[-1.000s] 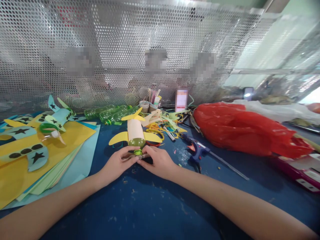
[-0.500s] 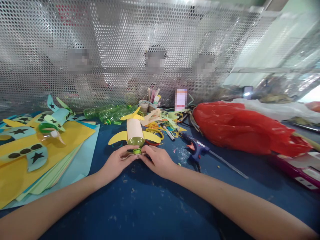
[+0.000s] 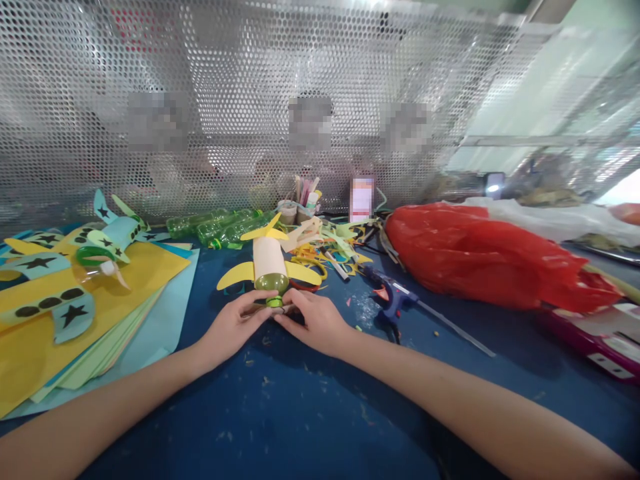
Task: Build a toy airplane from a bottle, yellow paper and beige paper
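Note:
A toy airplane made from a green plastic bottle (image 3: 273,283) lies with its capped neck toward me. Pale paper wraps its body, and it has yellow paper wings and a yellow tail. At the green cap, my left hand (image 3: 243,325) pinches the left end of a thin, pale strip set across the cap's front. My right hand (image 3: 314,319) has its thumb and fingers closed at the strip's right side, close against the cap. The strip is mostly covered by my fingers, so its material is unclear.
Finished bottle airplanes (image 3: 117,233) and coloured paper sheets (image 3: 150,273) lie on the left. Green bottles (image 3: 235,228), paper scraps (image 3: 345,240) and a marker (image 3: 337,265) are behind. A blue glue gun (image 3: 397,297) and a red plastic bag (image 3: 465,257) occupy the right.
My right thumb and fingers have shifted slightly at the cap, and the strip's angle looks a little different. The bottle airplane stays in place.

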Demonstrator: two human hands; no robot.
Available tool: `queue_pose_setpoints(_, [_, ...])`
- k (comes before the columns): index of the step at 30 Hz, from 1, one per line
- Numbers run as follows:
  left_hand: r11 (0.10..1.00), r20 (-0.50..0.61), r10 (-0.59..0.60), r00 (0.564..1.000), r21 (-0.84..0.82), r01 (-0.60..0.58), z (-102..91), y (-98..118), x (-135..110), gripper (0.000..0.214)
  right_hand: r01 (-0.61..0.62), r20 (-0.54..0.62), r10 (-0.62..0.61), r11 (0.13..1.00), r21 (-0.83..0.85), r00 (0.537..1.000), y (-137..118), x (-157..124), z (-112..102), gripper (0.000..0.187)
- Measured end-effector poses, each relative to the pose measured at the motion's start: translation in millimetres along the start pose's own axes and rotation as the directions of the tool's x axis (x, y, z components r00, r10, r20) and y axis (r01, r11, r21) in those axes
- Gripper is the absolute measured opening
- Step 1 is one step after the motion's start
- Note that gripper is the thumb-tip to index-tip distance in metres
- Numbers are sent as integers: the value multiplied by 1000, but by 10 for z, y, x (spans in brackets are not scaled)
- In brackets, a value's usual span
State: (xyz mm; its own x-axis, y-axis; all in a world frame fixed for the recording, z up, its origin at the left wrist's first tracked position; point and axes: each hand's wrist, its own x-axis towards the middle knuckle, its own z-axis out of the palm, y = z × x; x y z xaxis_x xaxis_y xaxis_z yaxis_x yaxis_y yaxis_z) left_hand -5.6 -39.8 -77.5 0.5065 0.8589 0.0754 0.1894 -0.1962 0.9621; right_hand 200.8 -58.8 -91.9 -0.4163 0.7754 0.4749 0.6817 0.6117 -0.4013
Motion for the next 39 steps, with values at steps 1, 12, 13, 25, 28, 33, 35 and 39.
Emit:
queue_pose_setpoints(1, [1000,1,-3,1000,15,3,-1,7,1,36,-3,-6,3,1000,-4,1000,4,-1,7,18])
queue_pose_setpoints(12, [983,0,-49,999,-175,48,-52,61,-22,44,-4,-12,3,997,-72,1000,2,-4,-13,20])
queue_pose_setpoints(13, [969,15,-56,998,-238,58,-58,49,-25,49,-19,-16,18,998,-57,1000,1,-5,-21,21])
queue_pose_setpoints(25, [898,171,20,985,-437,58,-62,-6,-42,69,-40,-160,22,993,-109,987,-35,-15,-8,26])
queue_pose_setpoints(28, [895,178,33,983,-444,50,-70,-30,-38,72,-7,-189,-23,988,-156,982,-51,-18,-3,24])
queue_pose_setpoints(33, [922,212,3,977,-379,79,-84,-98,-24,63,146,-174,-200,948,-282,964,-54,-19,-26,26])
queue_pose_setpoints(35, [948,188,-9,982,-310,68,-83,-90,-23,55,208,-141,-261,927,-312,955,-40,-21,-33,25])
queue_pose_setpoints(39, [990,124,34,992,-138,-17,-76,-9,-42,42,247,-95,-286,923,-296,954,-2,-32,-29,23])
